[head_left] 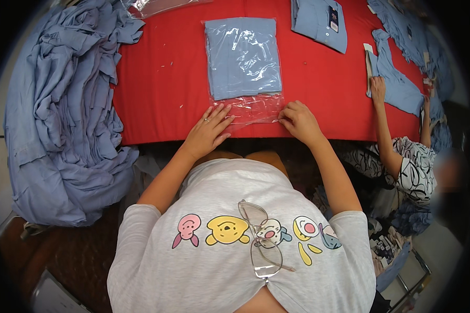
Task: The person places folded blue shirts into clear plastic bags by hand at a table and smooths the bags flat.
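Observation:
A folded light-blue shirt (244,60) lies inside a clear plastic bag (253,108) on the red-covered table. The bag's loose end points toward me, near the table's front edge. My left hand (210,129) rests on the left side of that end, fingers stretched out and a ring on one of them. At the opposite side, my right hand (300,122) has its fingers curled in and pinches the bag's edge.
A tall heap of blue shirts (62,104) hangs over the table's left side. Another folded shirt (321,23) lies at the far right, and empty-looking clear plastic (159,6) at the far left. On the right, a co-worker's hand (377,89) holds another blue shirt (397,83) with pale card.

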The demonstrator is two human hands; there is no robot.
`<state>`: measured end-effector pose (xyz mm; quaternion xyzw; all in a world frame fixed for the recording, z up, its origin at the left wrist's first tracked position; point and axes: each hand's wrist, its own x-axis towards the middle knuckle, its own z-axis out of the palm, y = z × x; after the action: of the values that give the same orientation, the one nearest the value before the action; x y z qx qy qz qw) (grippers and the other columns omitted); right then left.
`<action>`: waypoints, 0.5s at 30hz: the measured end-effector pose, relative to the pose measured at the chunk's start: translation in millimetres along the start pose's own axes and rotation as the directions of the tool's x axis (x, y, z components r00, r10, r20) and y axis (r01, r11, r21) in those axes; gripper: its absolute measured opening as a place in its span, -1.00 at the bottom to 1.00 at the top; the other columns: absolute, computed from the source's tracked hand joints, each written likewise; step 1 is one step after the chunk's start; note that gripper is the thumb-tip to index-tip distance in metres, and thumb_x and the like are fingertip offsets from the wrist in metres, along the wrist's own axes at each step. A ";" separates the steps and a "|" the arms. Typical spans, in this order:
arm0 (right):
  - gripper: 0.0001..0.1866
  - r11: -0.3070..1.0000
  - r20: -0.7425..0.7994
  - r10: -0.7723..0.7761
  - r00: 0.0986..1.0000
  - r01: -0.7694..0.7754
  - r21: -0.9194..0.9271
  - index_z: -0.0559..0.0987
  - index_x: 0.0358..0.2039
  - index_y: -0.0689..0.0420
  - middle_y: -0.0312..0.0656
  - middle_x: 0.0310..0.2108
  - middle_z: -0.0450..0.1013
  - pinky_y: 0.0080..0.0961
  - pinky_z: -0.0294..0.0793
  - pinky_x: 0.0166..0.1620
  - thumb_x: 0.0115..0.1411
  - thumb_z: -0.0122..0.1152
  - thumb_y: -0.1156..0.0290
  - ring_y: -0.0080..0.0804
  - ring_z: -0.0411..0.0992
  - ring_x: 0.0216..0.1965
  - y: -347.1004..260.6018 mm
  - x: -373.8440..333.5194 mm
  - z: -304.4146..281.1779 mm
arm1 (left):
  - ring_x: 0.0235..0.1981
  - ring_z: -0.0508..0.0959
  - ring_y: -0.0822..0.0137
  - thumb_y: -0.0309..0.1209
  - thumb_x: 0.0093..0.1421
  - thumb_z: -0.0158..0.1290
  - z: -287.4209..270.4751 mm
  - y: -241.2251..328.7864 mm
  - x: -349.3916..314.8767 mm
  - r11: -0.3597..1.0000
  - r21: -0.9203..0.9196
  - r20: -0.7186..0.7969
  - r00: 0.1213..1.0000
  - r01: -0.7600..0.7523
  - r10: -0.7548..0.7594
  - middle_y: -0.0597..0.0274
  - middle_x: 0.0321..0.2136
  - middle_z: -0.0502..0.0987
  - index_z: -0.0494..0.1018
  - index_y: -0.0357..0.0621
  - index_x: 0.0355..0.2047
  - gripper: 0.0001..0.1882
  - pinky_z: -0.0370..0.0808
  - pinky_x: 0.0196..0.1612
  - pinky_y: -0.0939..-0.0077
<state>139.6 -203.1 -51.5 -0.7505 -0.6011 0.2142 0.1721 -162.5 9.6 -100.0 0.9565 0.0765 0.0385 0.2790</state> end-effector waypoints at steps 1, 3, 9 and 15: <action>-0.86 1.000 -0.025 -0.010 1.000 0.010 0.008 0.68 -0.23 0.17 -0.19 -0.14 0.58 -0.11 0.51 0.08 0.19 0.41 0.47 -0.10 0.51 -0.03 -0.2 -1.2 1.1 | 0.61 0.14 0.05 -0.17 0.43 0.19 3.2 -0.5 -0.4 1.000 -0.008 -0.019 1.000 -0.006 0.006 0.14 0.58 0.20 0.46 0.01 0.41 -0.42 0.05 0.63 -0.02; -0.90 0.999 -0.079 -0.035 0.996 0.037 0.026 0.68 -0.28 0.17 -0.19 -0.09 0.60 -0.12 0.52 0.09 0.21 0.40 0.47 -0.09 0.51 0.02 -9.2 -0.7 0.2 | 0.59 0.20 0.05 -0.22 0.45 0.16 3.1 -1.3 -1.3 1.000 -0.014 -0.057 0.998 -0.015 0.014 0.11 0.55 0.26 0.59 0.03 0.30 -0.56 0.10 0.61 -0.03; -0.96 0.997 0.033 -0.064 0.997 0.062 0.053 0.66 -0.33 0.17 -0.17 0.27 0.57 -0.14 0.43 0.32 0.24 0.36 0.50 -0.05 0.44 0.33 -12.6 -7.5 -5.0 | 0.59 0.20 0.04 -0.19 0.44 0.18 0.6 -5.0 -4.1 0.999 -0.038 -0.010 1.000 -0.028 0.028 0.11 0.56 0.25 0.65 0.23 0.25 -0.60 0.06 0.62 -0.04; -0.95 0.994 0.233 -0.095 0.968 0.080 0.076 0.62 -0.37 0.22 -0.11 0.42 0.46 -0.14 0.36 0.43 0.22 0.35 0.57 -0.03 0.22 0.56 -19.3 -26.1 -14.4 | 0.59 0.19 0.04 -0.17 0.44 0.17 -6.6 6.3 -2.7 0.999 0.006 0.033 0.999 -0.033 0.033 0.08 0.56 0.24 0.67 0.24 0.21 -0.63 0.01 0.63 -0.10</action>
<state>126.3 -224.4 -26.4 -0.6863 -0.6425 0.3136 0.1333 -165.1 7.4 -91.2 0.9590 0.0562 0.0274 0.2765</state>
